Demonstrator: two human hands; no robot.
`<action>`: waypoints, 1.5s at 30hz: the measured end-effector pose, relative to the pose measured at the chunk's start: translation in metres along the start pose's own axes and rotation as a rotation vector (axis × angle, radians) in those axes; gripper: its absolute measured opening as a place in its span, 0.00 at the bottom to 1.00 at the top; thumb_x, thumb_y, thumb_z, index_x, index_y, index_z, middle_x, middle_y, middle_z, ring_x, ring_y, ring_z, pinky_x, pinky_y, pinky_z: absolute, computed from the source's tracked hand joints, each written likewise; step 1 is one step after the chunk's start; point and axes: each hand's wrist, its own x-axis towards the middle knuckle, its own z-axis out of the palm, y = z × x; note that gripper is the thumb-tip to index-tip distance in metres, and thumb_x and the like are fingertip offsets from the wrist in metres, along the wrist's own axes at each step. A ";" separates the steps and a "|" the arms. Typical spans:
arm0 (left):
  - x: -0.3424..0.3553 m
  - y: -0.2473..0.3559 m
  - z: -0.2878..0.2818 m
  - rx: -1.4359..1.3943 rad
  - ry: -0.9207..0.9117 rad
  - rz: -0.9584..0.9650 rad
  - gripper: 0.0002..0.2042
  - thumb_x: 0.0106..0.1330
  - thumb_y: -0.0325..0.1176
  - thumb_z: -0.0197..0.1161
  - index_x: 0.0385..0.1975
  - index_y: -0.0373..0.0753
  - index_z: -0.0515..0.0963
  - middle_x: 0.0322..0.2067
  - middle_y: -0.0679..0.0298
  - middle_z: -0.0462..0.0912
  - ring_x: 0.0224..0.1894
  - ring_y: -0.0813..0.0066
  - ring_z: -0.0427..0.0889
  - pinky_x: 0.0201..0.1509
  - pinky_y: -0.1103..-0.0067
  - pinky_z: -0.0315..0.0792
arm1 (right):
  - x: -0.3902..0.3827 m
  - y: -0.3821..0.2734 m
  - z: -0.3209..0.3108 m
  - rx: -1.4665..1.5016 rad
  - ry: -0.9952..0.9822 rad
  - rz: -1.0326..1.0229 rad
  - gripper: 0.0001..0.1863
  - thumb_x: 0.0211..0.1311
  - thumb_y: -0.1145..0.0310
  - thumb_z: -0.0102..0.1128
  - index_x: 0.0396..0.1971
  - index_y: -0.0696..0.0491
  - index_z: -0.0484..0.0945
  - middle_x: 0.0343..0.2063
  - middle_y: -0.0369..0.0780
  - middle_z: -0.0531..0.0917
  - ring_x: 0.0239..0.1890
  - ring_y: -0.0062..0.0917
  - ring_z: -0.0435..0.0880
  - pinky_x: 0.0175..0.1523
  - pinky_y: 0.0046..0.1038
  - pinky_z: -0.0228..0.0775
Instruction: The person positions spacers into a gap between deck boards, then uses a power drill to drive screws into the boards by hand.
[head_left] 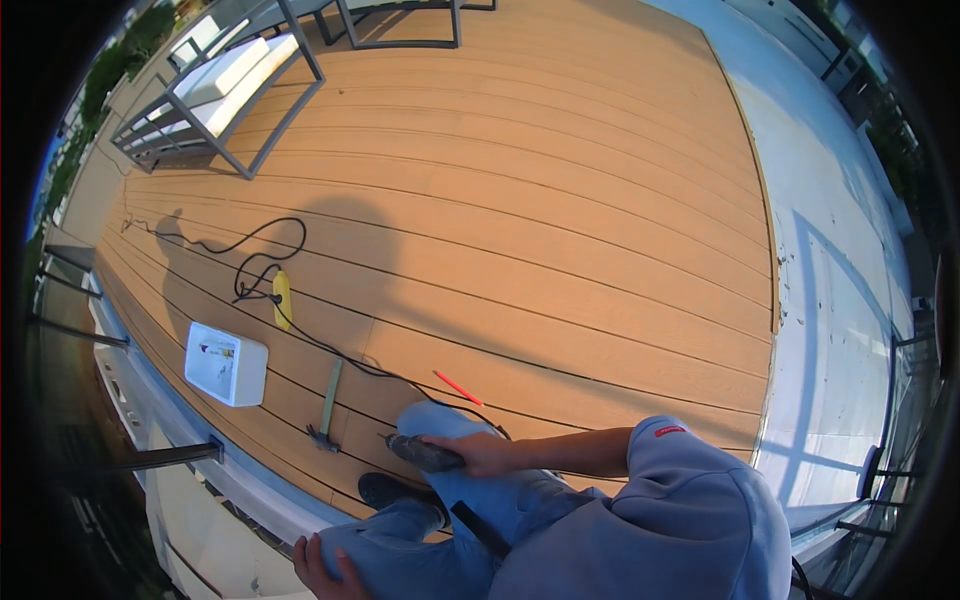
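A dark corded power drill (425, 454) is gripped in my right hand (482, 453), held over my bent knee with its narrow front end pointing left. My left hand (325, 568) rests on my other knee, fingers apart, holding nothing. On the deck left of the drill lies a hammer (330, 395) with a greenish handle, its dark head toward me. A red pencil (458, 387) lies on the boards just beyond my knee. The black cable (350, 362) runs from a yellow power strip (282, 300) to behind my knee.
A white plastic tub (257, 375) with small bits in it stands near the deck's left edge, beside a metal railing (170, 456). A grey-framed seat with white cushions (225, 80) is at the far left. Along the right, a pale concrete strip (800, 180) borders the deck boards (560, 200).
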 end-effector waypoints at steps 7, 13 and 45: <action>0.037 -0.040 0.001 -0.942 0.147 -0.405 0.16 0.75 0.38 0.59 0.31 0.31 0.83 0.48 0.59 0.86 0.47 0.71 0.84 0.58 0.75 0.73 | 0.001 -0.016 -0.015 -0.167 -0.049 0.175 0.49 0.57 0.68 0.62 0.77 0.37 0.47 0.47 0.56 0.84 0.47 0.53 0.84 0.51 0.46 0.76; 0.071 -0.102 0.036 -0.941 0.041 -0.593 0.12 0.73 0.38 0.63 0.41 0.33 0.81 0.38 0.63 0.86 0.40 0.77 0.83 0.47 0.79 0.75 | 0.006 -0.025 -0.006 -0.099 -0.042 0.238 0.49 0.55 0.73 0.62 0.76 0.37 0.50 0.53 0.57 0.81 0.53 0.52 0.83 0.57 0.44 0.75; 0.393 -0.360 0.253 -1.073 0.049 -1.045 0.15 0.68 0.30 0.54 0.43 0.20 0.73 0.44 0.45 0.75 0.46 0.52 0.83 0.39 0.69 0.90 | 0.139 -0.015 -0.105 0.100 0.702 0.675 0.48 0.52 0.92 0.52 0.76 0.51 0.51 0.48 0.45 0.81 0.40 0.25 0.83 0.40 0.25 0.79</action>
